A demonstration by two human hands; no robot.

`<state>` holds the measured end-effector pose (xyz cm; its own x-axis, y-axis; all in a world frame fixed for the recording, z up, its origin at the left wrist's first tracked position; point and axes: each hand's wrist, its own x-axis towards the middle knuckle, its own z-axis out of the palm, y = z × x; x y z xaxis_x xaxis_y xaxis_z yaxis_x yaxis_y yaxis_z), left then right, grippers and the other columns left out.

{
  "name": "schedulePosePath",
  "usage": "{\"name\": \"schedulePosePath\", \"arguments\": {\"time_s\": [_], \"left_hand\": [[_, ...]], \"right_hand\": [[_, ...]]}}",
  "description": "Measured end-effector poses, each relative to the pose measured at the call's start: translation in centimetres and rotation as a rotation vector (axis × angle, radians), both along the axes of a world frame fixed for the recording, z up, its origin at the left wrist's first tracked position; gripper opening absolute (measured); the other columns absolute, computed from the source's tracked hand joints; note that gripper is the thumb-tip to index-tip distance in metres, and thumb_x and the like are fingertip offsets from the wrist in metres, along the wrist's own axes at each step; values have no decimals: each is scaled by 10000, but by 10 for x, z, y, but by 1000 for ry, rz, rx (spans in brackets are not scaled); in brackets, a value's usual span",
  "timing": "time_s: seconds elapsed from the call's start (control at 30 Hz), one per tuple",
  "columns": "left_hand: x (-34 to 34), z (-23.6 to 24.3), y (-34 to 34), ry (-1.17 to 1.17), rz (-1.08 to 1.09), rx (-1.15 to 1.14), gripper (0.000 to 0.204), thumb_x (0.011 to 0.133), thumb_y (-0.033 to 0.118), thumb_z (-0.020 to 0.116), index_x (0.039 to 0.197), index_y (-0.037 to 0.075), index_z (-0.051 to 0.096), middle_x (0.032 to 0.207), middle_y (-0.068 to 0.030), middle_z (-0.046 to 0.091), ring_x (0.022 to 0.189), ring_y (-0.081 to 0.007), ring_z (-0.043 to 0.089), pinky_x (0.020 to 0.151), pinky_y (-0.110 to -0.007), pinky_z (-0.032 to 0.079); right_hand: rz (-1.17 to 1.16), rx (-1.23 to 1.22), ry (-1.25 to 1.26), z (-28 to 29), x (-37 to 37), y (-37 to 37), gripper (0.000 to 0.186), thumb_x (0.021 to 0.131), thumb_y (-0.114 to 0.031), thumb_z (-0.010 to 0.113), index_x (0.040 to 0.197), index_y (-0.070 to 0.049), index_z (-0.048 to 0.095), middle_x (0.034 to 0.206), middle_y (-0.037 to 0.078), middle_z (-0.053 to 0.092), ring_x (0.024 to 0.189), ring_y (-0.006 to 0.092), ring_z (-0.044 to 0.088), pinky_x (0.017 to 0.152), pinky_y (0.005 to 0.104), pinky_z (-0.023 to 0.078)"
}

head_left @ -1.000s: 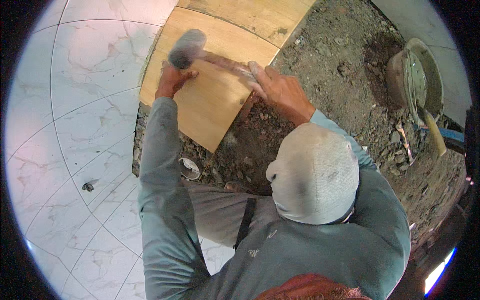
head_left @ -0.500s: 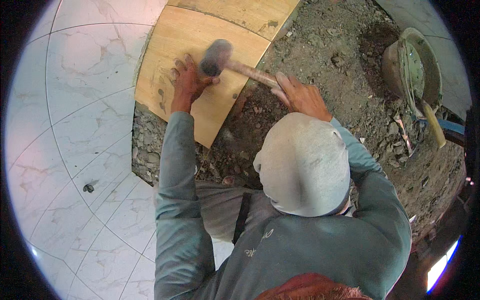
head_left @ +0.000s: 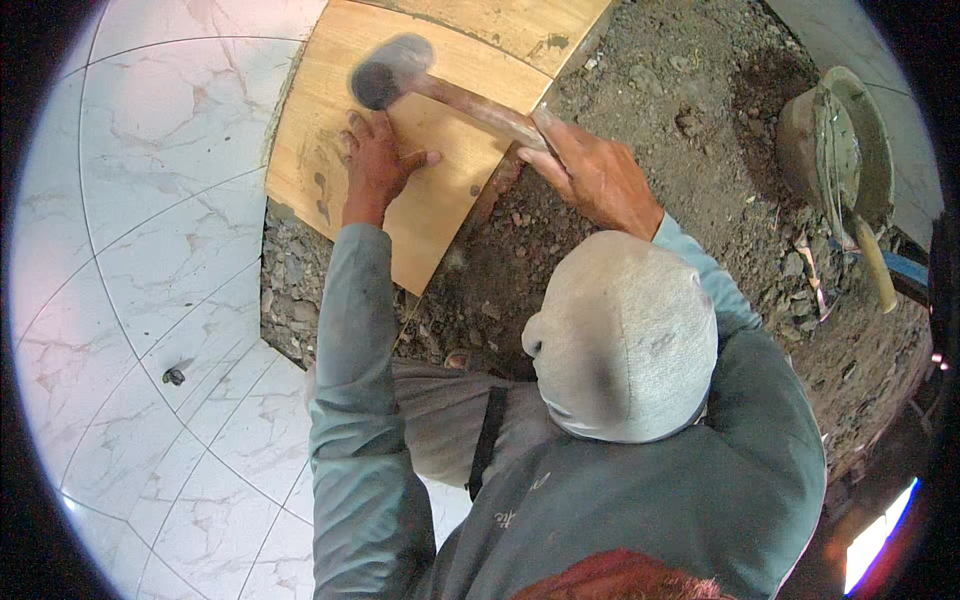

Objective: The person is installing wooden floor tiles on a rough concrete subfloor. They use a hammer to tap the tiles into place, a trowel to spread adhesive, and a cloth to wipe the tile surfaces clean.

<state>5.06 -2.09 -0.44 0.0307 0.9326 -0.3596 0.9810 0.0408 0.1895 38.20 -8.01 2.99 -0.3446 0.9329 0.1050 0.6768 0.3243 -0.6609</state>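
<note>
The left hand (head_left: 375, 160) lies on the tile (head_left: 440, 100), mallet (head_left: 385, 75) just behind it, bucket (head_left: 835, 145) far right.

Crouching person in grey cap: left hand (head_left: 378, 160) pressed flat on a tan floor tile (head_left: 440, 215); right hand (head_left: 598, 178) gripping a rubber mallet (head_left: 385, 78), head blurred above tile. Mortar pan (head_left: 835, 140) on dirt beyond.

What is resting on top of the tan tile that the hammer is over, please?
On the tan tile the left hand lies flat, beside dark smudges. The mallet, held by the right hand, is blurred above it. What lies under the tile is hidden.
</note>
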Motion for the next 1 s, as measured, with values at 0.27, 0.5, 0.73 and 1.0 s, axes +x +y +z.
{"name": "schedulePosePath", "arguments": {"time_s": [0.27,0.5,0.73,1.0], "left_hand": [[0,3,1,63,-3,-15,1091,733,499,892,1543,31,330,1556,-423,286,1437,-601,306,1132,-625,366],[1,2,4,46,-59,-16,1318,684,576,903,1588,-60,186,1564,-417,289,1429,-619,317,1189,-598,326],[-7,14,27,137,-27,-73,1491,531,660,928,1554,-150,206,1611,-379,268,1506,-471,323,1212,-505,342],[-10,16,29,73,28,-41,1486,500,627,949,1561,-129,233,1627,-359,251,1476,-508,351,1198,-517,364]], "right_hand": [[27,-185,-87,10,-9,9,453,1020,-406,626,1348,-104,542,891,204,720,801,413,717,665,512,567],[-1,-164,68,10,-23,5,441,1016,-376,643,1320,-76,534,893,248,705,815,461,699,658,529,540],[61,-36,214,20,-39,40,426,1023,-383,628,1288,-64,529,890,256,690,785,458,685,649,523,534],[110,-53,-3,2,-96,104,423,1033,-460,576,1161,-61,514,760,225,682,715,430,695,578,534,541]]}}
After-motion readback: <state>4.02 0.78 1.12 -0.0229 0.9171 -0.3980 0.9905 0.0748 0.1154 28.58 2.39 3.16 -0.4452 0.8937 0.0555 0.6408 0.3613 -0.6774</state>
